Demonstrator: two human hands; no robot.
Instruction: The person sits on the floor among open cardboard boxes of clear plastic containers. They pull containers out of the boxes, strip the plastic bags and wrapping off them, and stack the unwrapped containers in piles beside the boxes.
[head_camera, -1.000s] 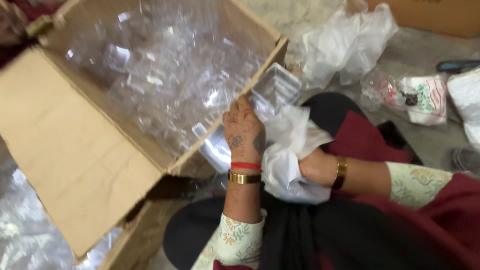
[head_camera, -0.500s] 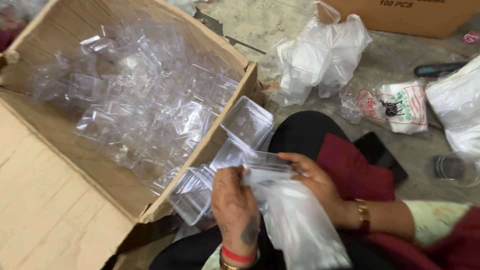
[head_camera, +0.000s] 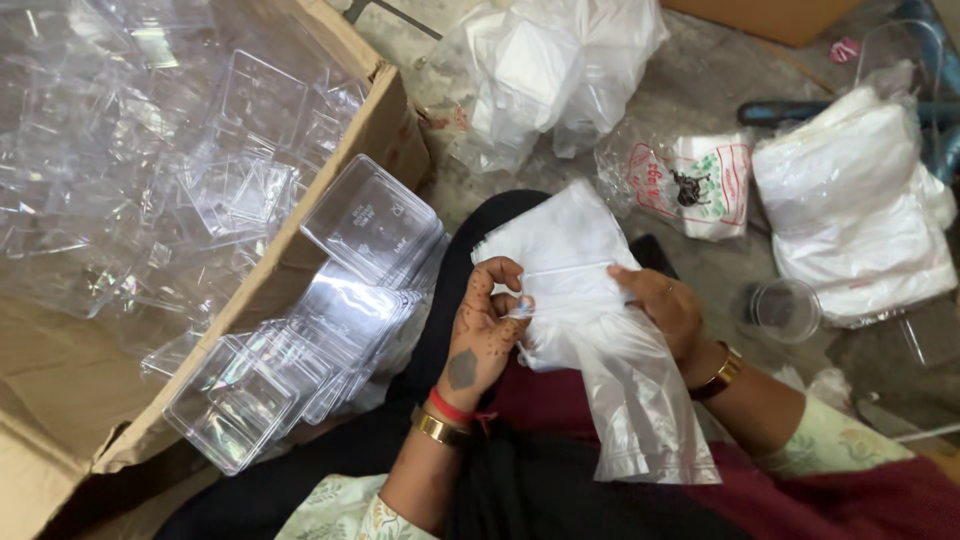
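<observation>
My left hand (head_camera: 487, 330) and my right hand (head_camera: 660, 305) both grip a clear plastic zip bag (head_camera: 600, 350) over my lap, pinching its top edge from either side. The bag hangs down toward my right forearm. A stack of clear plastic square boxes (head_camera: 300, 370) leans against the cardboard carton (head_camera: 380, 130) just left of my left hand. The carton is filled with more clear plastic boxes (head_camera: 150, 150).
Bundles of white plastic bags lie on the concrete floor: one (head_camera: 550, 70) at top centre, another (head_camera: 860, 210) at right. A printed packet (head_camera: 700, 185) and a small clear cup (head_camera: 780, 310) sit beside my right arm. Another carton (head_camera: 760, 15) is at the top edge.
The view has shifted left and closer. Both hands have moved up the bag to its top edge; the bag now hangs flatter over my lap.
</observation>
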